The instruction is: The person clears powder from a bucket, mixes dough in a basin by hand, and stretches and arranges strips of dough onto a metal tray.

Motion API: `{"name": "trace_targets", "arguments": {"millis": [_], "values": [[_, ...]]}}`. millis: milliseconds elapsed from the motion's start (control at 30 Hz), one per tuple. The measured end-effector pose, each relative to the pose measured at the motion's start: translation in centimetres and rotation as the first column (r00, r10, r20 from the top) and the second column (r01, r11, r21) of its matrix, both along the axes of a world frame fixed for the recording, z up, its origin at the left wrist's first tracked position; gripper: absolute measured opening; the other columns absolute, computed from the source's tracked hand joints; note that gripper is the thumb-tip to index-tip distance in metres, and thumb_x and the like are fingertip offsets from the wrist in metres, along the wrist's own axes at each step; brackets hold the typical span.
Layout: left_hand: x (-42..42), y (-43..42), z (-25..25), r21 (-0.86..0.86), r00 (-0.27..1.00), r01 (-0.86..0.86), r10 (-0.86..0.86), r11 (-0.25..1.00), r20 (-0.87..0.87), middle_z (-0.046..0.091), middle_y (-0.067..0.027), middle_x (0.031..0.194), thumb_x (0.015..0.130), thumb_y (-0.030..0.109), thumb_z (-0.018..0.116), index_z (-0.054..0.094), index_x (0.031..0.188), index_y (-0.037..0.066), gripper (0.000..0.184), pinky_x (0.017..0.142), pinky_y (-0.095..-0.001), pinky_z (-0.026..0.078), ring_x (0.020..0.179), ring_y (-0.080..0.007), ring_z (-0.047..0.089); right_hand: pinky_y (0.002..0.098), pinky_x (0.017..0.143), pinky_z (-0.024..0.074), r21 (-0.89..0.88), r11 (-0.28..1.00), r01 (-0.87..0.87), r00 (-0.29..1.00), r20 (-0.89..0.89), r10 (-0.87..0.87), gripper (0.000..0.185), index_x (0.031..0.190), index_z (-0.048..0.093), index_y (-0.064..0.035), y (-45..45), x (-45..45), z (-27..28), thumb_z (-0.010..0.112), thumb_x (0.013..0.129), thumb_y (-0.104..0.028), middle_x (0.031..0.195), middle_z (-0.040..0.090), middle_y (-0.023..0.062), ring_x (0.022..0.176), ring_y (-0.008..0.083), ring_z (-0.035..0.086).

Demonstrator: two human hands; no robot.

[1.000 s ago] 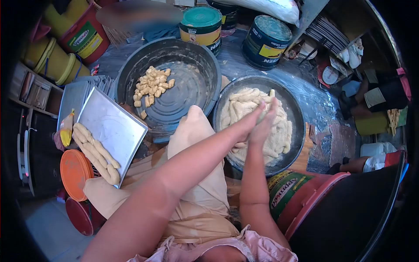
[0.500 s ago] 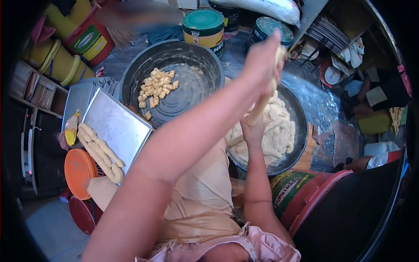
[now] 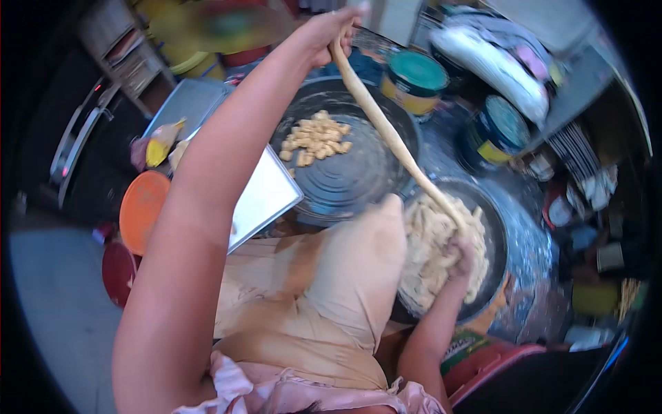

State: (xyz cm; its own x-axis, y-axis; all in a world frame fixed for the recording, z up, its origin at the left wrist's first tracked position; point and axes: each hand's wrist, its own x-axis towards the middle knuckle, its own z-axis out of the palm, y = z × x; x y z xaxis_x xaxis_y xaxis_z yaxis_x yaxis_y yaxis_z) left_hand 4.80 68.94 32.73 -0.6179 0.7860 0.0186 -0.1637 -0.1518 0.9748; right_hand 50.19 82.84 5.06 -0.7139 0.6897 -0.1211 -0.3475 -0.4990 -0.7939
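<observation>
A long rope of dough stretches slantwise between my two hands. Up high over the far tub, my left hand is closed around its upper end. My right hand grips the lower end, just over a round dark basin on the right. Beneath that hand lies a heap of pale dough in thick folds. The large dark tub holds small cut pieces of dough. Beside my left forearm is a metal tray, partly covered by the arm.
Lidded paint buckets, one with a green lid and a dark one, stand behind the tubs. An orange lid is at the left. A red bucket sits close by my right arm. White sacks lie at the back.
My left hand has swung up and left, drawing the dough into a long rope. My right hand has moved lower, over the dough heap. The camera view has shifted.
</observation>
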Motion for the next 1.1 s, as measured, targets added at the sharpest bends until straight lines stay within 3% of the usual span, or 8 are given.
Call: {"name": "trace_targets", "arguments": {"millis": [100,233,400,633,833,933,1033,1100], "values": [[-4.6,-8.6,-3.6,-0.092,0.986,-0.101,0.087,0.991,-0.141,0.053,-0.0014,0.083,0.083,0.006,0.065,0.056,0.103,0.007,0.022,0.063,-0.0262,0.048,0.068,-0.011,0.053,0.0231,0.037,0.0408,0.041,0.976,-0.213,0.852,-0.482,0.206,0.09,0.146,0.019,-0.0088,-3.4,-4.0,11.9,0.07,0.072,-0.008,0.095,0.059,0.0223,0.046,0.0157,0.052],[-13.1,-20.2,-9.4,-0.303,0.977,-0.205,0.175,0.931,-0.121,0.054,-0.0032,0.086,0.087,0.009,0.061,0.054,0.108,0.006,0.022,0.068,-0.0302,0.051,0.076,-0.013,0.056,0.0206,0.036,0.0388,0.16,0.771,-0.617,0.717,-0.29,0.634,0.084,0.141,0.029,-0.0027,-7.7,-10.8,18.8,0.073,0.07,-0.01,0.092,0.058,0.0218,0.042,0.0132,0.048],[-17.2,-30.1,-12.6,-0.815,0.921,-0.382,0.11,0.435,-0.373,0.057,-0.0092,0.078,0.094,0.028,0.055,0.052,0.104,0.005,0.025,0.04,-0.0333,0.048,0.05,-0.017,0.056,0.0177,0.056,0.0431,0.344,0.319,-0.883,0.427,0.305,0.851,0.06,0.135,0.041,-0.0057,-16.1,-21.2,23.3,0.066,0.081,-0.019,0.102,0.059,0.0084,0.073,0.0056,0.052],[-26.7,-37.8,-22.6,-0.49,0.596,-0.794,0.302,0.36,-0.744,0.063,-0.0184,0.071,0.087,0.033,0.064,0.06,0.091,-0.004,0.038,0.04,-0.0347,0.046,0.046,-0.0245,0.06,0.0238,0.06,0.0457,0.135,0.181,-0.974,0.225,0.499,0.837,0.058,0.141,0.032,-0.0123,-28.4,-28.5,12.5,0.059,0.091,-0.018,0.102,0.058,0.0067,0.072,0.0089,0.051],[-26.2,-39.5,-28.7,-0.55,0.631,-0.731,0.707,0.404,-0.318,0.064,-0.0189,0.086,0.079,0.023,0.073,0.059,0.105,-0.004,0.04,0.054,-0.0339,0.053,0.063,-0.0269,0.066,0.0266,0.056,0.0435,-0.063,-0.021,-0.998,-0.06,0.719,0.692,0.068,0.149,0.017,-0.0133,-30.7,-31.1,7.8,0.053,0.091,-0.009,0.086,0.052,0.0062,0.062,0.0113,0.045],[-26.2,-39.4,-30.4,-0.504,0.56,-0.784,0.764,0.363,-0.32,0.061,-0.021,0.1,0.075,0.013,0.074,0.058,0.112,-0.002,0.043,0.066,-0.0369,0.055,0.079,-0.0293,0.066,0.0328,0.091,0.0424,0.207,-0.171,-0.963,0.052,0.769,0.637,0.077,0.148,0.012,-0.0005,-29.8,-32.2,3.3,0.057,0.086,-0.012,0.127,0.047,0.0237,0.105,0.0287,0.054],[-24.8,-39.1,-30.8,-0.264,0.322,-0.935,0.255,0.235,-0.912,0.057,-0.0243,0.112,0.074,0.006,0.07,0.057,0.116,0.001,0.045,0.082,-0.0407,0.052,0.096,-0.0333,0.062,0.0318,0.108,0.0293,0.277,-0.278,-0.92,0.054,0.791,0.609,0.082,0.146,0.01,0.0058,-30.0,-32.7,2.6,0.059,0.083,-0.015,0.143,0.032,0.0277,0.13,0.032,0.038],[-23.7,-38.1,-30.4,-0.388,0.449,-0.864,0.139,0.321,-0.883,0.052,-0.021,0.124,0.078,0.017,0.066,0.059,0.116,0.003,0.041,0.098,-0.0478,0.039,0.12,-0.0329,0.048,0.0315,0.11,0.0266,0.255,-0.315,-0.914,0.013,0.796,0.605,0.084,0.145,0.009,0.0069,-30.3,-33.1,2.5,0.06,0.082,-0.016,0.145,0.029,0.0285,0.134,0.0323,0.034]]}}
